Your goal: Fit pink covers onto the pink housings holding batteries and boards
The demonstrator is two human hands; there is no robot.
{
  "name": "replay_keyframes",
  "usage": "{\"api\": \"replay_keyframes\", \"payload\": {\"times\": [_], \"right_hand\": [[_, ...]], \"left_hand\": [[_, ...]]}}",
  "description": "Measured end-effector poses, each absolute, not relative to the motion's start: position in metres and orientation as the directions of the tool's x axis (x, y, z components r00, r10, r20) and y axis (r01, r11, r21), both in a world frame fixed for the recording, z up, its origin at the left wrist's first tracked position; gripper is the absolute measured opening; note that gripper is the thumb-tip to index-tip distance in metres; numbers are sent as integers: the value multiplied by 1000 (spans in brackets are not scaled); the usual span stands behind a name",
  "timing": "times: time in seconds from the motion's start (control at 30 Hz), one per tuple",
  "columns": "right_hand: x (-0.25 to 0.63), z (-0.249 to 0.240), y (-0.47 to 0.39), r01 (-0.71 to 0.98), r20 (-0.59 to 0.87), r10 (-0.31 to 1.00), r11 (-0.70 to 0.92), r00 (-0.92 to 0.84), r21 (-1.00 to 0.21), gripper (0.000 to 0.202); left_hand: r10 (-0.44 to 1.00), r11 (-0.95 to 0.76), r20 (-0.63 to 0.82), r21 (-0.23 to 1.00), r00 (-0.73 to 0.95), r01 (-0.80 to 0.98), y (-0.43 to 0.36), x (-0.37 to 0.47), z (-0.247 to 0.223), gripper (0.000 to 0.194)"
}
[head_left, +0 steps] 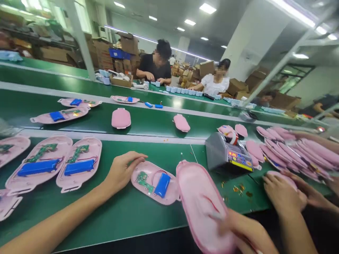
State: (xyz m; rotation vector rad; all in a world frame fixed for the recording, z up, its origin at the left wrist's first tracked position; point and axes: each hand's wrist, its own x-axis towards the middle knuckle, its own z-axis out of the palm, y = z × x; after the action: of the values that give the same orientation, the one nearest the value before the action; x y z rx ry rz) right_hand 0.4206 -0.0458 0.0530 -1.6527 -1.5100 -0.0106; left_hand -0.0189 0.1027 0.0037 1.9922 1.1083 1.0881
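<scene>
A pink shell half (172, 197) with a green circuit board (144, 180) and a blue battery pack (162, 185) lies open side up on the green bench. My left hand (123, 169) is at its upper left edge, fingers stretched forward and the thumb close to the rim. On the right, my right hand (241, 225), partly blurred, grips a second pink shell half (198, 190). This piece is tilted, close to the camera, and overlaps the right end of the first. Red wires and a small pale part (215, 214) show against its inner face, near my fingers.
More pink shells with boards and batteries (79, 158) lie on the left. A grey device with a lit display (227, 153) stands right of centre, small brass-coloured pieces (239, 189) before it. Beyond are piled shells (286, 148) and a co-worker's hands (284, 194). Two people sit opposite.
</scene>
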Motion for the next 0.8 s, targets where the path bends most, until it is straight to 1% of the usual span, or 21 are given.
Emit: {"api": "replay_keyframes", "payload": {"times": [0.07, 0.1, 0.13, 0.2, 0.23, 0.3, 0.37, 0.43, 0.5, 0.57, 0.6, 0.63, 0.7, 0.77, 0.8], "right_hand": [[358, 57, -19, 804, 460, 884, 210, 87, -556, 44], [328, 56, -4, 787, 390, 921, 256, -21, -561, 41], [301, 54, 10, 755, 215, 965, 252, -150, -606, 40], [263, 48, 35, 708, 80, 955, 267, -287, -654, 38], [253, 45, 47, 682, 55, 950, 259, -307, -684, 38], [244, 39, 65, 622, 107, 967, 231, -231, -748, 36], [245, 33, 76, 530, 144, 986, 165, -81, -832, 35], [245, 31, 79, 447, 155, 986, 111, 63, -888, 49], [237, 33, 77, 416, 174, 973, 96, 154, -904, 62], [218, 37, 74, 404, 215, 948, 107, 234, -909, 55], [205, 38, 72, 369, 219, 935, 106, 280, -923, 49], [190, 38, 71, 296, 197, 925, 99, 325, -950, 46], [157, 32, 68, 76, 87, 928, 64, 361, -995, 46], [130, 20, 63, -125, -17, 954, 22, 298, -992, 48], [122, 14, 59, -176, -39, 967, 5, 250, -984, 46]], "left_hand": [[910, -375, 307, 896, 279, 237, 100, -18, 7, 26], [916, -339, 286, 927, 282, 160, 100, -18, 7, 24], [919, -308, 273, 947, 283, 88, 100, -17, 8, 22], [931, -252, 250, 967, 265, -27, 101, -17, 7, 17], [940, -230, 239, 971, 242, -64, 101, -18, 6, 14], [953, -208, 223, 974, 205, -89, 99, -18, 5, 9], [950, -236, 245, 970, 195, -65, 95, -17, 5, 7], [913, -348, 343, 937, 220, -16, 91, -16, 6, 7], [844, -506, 482, 861, 235, 49, 87, -13, 7, 8], [786, -608, 576, 787, 225, 107, 84, -10, 8, 8], [780, -620, 590, 775, 209, 124, 83, -8, 8, 8], [790, -608, 583, 784, 192, 123, 83, -6, 8, 8], [838, -533, 516, 844, 177, 64, 82, -2, 7, 7], [904, -394, 393, 919, 167, -30, 82, 0, 3, 6], [933, -313, 321, 947, 162, -77, 83, 1, 1, 6]]}}
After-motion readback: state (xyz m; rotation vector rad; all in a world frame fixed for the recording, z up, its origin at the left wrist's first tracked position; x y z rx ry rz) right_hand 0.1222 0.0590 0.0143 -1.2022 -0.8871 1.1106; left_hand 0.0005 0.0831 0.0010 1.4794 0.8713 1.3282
